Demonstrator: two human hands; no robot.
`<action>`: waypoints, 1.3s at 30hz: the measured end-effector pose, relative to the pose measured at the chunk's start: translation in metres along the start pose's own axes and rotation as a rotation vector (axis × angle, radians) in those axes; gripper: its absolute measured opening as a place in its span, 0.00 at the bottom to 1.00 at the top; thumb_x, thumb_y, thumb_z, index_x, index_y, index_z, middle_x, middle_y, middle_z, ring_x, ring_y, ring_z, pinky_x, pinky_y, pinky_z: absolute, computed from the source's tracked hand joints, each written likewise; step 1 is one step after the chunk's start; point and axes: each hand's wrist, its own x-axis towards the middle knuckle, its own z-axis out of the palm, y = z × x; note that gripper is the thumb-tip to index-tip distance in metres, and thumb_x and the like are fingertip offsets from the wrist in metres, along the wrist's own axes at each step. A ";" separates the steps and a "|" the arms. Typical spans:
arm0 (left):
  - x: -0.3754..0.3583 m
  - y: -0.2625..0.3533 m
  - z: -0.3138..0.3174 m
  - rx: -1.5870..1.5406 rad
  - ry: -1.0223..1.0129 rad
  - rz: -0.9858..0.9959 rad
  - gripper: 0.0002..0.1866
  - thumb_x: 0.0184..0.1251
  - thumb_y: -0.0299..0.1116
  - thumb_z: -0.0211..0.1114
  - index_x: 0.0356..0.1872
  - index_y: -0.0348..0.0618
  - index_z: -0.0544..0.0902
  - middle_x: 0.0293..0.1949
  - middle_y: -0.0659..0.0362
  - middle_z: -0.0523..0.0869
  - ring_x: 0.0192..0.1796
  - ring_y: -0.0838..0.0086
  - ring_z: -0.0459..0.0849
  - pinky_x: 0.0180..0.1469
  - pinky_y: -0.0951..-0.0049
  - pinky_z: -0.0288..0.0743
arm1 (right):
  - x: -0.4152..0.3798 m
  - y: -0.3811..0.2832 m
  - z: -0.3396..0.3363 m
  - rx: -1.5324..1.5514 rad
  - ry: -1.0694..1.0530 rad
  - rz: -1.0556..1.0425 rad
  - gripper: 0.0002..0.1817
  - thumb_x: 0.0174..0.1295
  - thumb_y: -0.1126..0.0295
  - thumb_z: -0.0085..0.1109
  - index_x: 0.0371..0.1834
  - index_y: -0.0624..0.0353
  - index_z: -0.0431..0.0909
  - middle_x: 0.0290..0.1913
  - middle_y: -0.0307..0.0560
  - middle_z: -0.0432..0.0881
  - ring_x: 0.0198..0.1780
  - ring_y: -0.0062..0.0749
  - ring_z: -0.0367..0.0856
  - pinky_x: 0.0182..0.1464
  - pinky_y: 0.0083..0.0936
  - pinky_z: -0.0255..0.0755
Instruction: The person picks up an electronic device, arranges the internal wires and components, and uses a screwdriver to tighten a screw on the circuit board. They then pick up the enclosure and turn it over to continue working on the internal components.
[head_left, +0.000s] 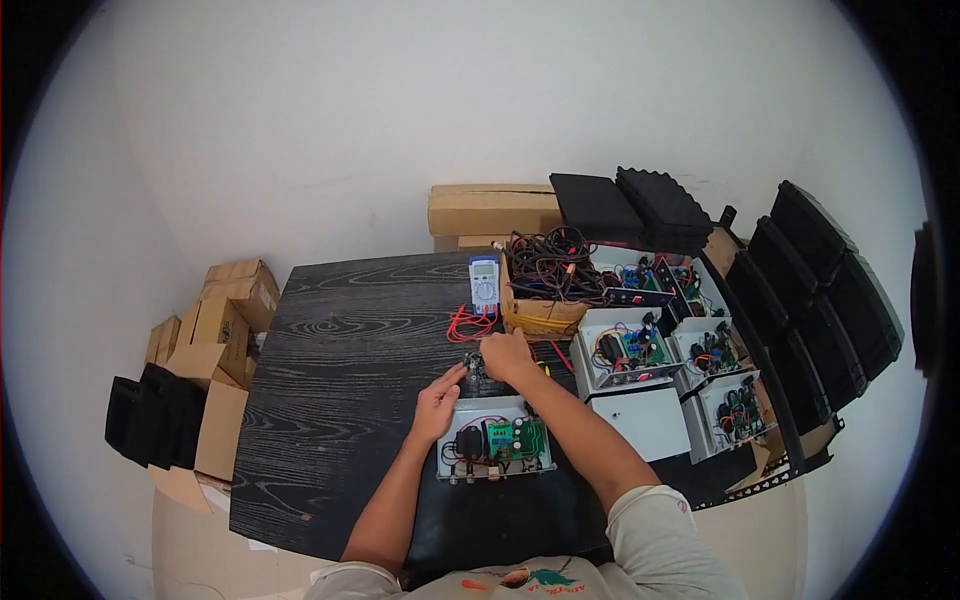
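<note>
- A small dark part (478, 372) lies on the black desk (330, 400), just beyond the far edge of the open grey box (495, 440) with its green circuit board (520, 437).
- The right hand (508, 357) rests over the part from the right, fingers curled onto it; whether it truly grips is hard to tell.
- The left hand (438, 402) lies just left of the part, thumb reaching toward it, fingers loosely open by the box's corner.
- Farther back stands a multimeter (484, 282) with red leads (468, 325).
- To the right, a cardboard tray of cables (545, 265) and more open boxes (625, 352).
</note>
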 end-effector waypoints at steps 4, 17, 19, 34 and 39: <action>0.001 -0.002 0.000 -0.042 -0.012 0.002 0.23 0.84 0.40 0.59 0.70 0.39 0.83 0.75 0.44 0.80 0.78 0.55 0.76 0.78 0.62 0.66 | 0.005 0.004 0.008 0.011 0.033 0.001 0.14 0.60 0.65 0.70 0.49 0.52 0.91 0.48 0.48 0.93 0.52 0.43 0.92 0.60 0.47 0.70; 0.001 -0.002 0.008 -0.114 0.093 0.013 0.14 0.83 0.32 0.63 0.60 0.36 0.86 0.62 0.52 0.86 0.62 0.67 0.84 0.65 0.66 0.77 | -0.043 -0.008 -0.019 0.560 0.337 -0.491 0.08 0.58 0.70 0.67 0.39 0.60 0.87 0.33 0.51 0.89 0.38 0.51 0.90 0.41 0.43 0.81; 0.002 -0.002 0.006 -0.092 0.078 0.070 0.13 0.84 0.34 0.63 0.56 0.35 0.86 0.61 0.52 0.86 0.62 0.66 0.84 0.65 0.65 0.77 | -0.050 -0.015 -0.019 0.603 0.362 -0.501 0.09 0.59 0.71 0.68 0.41 0.61 0.87 0.36 0.53 0.89 0.40 0.51 0.89 0.43 0.43 0.82; 0.002 0.000 0.005 -0.016 0.138 0.078 0.11 0.84 0.33 0.63 0.47 0.34 0.88 0.53 0.54 0.87 0.51 0.71 0.85 0.56 0.71 0.77 | -0.025 0.039 -0.022 0.538 0.302 -0.175 0.13 0.62 0.69 0.68 0.48 0.59 0.88 0.44 0.57 0.90 0.50 0.55 0.89 0.55 0.48 0.82; 0.002 -0.002 0.006 -0.041 0.133 0.006 0.12 0.84 0.34 0.63 0.49 0.34 0.88 0.46 0.56 0.89 0.48 0.75 0.85 0.53 0.73 0.77 | -0.012 0.043 -0.011 0.370 0.152 -0.176 0.11 0.63 0.69 0.67 0.48 0.55 0.88 0.45 0.58 0.90 0.51 0.54 0.90 0.55 0.47 0.83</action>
